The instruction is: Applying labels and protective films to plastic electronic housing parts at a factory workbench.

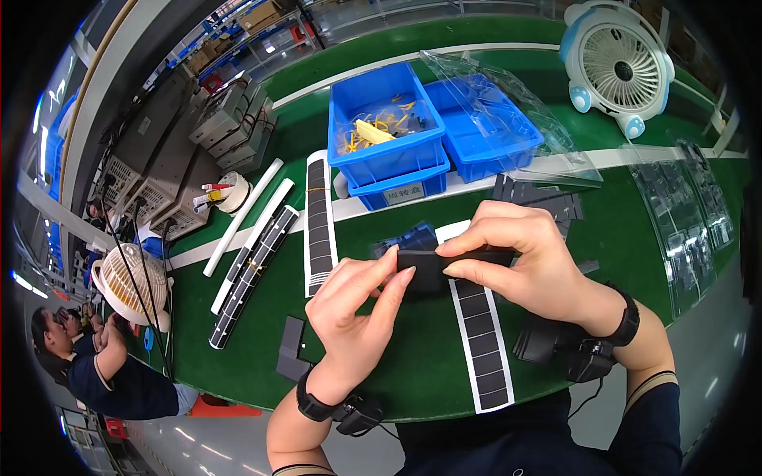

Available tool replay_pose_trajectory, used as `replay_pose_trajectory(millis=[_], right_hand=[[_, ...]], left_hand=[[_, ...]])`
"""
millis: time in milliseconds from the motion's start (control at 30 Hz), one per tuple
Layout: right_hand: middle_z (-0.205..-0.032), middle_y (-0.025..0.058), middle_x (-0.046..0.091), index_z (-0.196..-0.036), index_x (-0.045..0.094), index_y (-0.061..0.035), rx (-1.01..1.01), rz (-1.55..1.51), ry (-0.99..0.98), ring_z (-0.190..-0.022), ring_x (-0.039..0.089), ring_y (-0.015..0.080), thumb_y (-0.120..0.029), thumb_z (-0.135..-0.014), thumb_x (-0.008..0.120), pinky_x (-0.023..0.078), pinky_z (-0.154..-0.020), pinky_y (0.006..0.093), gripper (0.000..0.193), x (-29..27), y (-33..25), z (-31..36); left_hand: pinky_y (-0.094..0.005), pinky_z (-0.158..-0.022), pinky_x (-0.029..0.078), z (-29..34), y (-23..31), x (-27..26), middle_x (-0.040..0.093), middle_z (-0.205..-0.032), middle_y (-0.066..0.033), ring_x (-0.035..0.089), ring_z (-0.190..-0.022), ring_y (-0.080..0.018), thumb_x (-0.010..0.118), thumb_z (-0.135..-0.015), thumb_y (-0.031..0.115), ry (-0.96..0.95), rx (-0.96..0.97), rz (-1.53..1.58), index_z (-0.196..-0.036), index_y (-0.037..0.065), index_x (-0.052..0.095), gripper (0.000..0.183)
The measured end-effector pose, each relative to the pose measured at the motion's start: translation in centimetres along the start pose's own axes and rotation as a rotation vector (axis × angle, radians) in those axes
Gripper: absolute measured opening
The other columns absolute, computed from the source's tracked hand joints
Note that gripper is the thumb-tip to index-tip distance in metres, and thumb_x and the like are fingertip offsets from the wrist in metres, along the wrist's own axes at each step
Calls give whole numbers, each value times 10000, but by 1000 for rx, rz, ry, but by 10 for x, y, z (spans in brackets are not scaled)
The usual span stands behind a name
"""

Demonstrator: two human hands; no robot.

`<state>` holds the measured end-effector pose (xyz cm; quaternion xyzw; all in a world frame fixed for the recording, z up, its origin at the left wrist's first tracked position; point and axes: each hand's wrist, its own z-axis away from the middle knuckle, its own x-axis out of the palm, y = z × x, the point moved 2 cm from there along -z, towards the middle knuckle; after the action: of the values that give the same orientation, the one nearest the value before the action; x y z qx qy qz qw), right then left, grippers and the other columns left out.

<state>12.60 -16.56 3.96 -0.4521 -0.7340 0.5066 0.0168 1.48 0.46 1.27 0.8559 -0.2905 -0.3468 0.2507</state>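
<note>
Above the middle of the green table, both my hands pinch one small black rectangular part [421, 271]. My left hand [353, 313] grips its left edge between thumb and forefinger. My right hand [528, 258] has thumb and forefinger closed at its right edge, partly covering it. Beneath the right hand runs a white backing strip with black square stickers [482, 349]; its upper part is partly hidden by the hand. Just behind the held part lies a dark blue glossy piece [409, 240]. Black flat parts [290, 349] rest left of my left wrist.
Blue bins [389, 163], one with yellow-wired pieces, stand at the back beside a clear plastic tray [516, 119]. More sticker strips [320, 222] and rolled ones [254, 274] lie left. Black parts [548, 198], clear trays [683, 230] and a fan [623, 71] are right. A co-worker [119, 381] sits left.
</note>
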Motion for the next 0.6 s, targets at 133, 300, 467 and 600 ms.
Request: replay_pose_trajectory(millis=[133, 300, 467, 600], right_hand=[[-784, 77, 605, -987, 674, -26, -24, 22, 6, -693, 575, 172, -4, -754, 686, 462, -579, 277, 235, 1, -1, -1], [-788, 80, 553, -1113, 635, -56, 64, -107, 56, -657, 521, 186, 0, -762, 668, 442, -580, 285, 357, 6, 1, 1], [-789, 72, 523, -1197, 616, -99, -57, 114, -120, -665, 488, 179, 48, -737, 668, 418, -593, 299, 486, 7, 0, 0], [-747, 60, 531, -1139, 654, -102, -100, 177, -74, -641, 516, 177, 23, -728, 696, 432, -572, 304, 431, 7, 0, 2]], left_hand=[[-204, -674, 497, 0, -6, 4, 657, -887, -97, 613, -724, -145, 698, -779, -23, 7, -95, 171, -1035, -12, 670, 257], [-204, -683, 503, 3, -13, 11, 624, -915, -71, 606, -793, -92, 657, -817, -48, -16, -381, 650, -1020, -39, 657, 203], [-180, -624, 494, 2, -11, 6, 603, -885, -62, 605, -765, -80, 661, -806, -65, -74, -299, 540, -993, -43, 659, 188], [-182, -615, 489, 2, -11, 7, 601, -879, -59, 599, -756, -78, 666, -804, -63, -81, -303, 554, -988, -39, 661, 186]])
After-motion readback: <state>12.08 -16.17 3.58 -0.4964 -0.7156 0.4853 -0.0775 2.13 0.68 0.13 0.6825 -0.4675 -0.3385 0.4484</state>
